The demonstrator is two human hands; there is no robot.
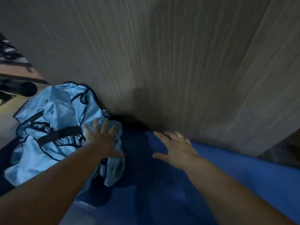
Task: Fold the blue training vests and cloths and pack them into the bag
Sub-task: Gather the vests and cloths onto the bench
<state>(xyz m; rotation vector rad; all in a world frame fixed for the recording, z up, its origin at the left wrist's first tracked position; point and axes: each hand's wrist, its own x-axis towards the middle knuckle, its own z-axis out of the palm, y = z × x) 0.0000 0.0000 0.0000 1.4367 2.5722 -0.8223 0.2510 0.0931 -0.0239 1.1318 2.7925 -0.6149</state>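
Leftward, left hand on vests, wall beyond

A blue surface carries a crumpled heap of light-blue, black-trimmed vests on its left side.

Head camera looks down, close over hands
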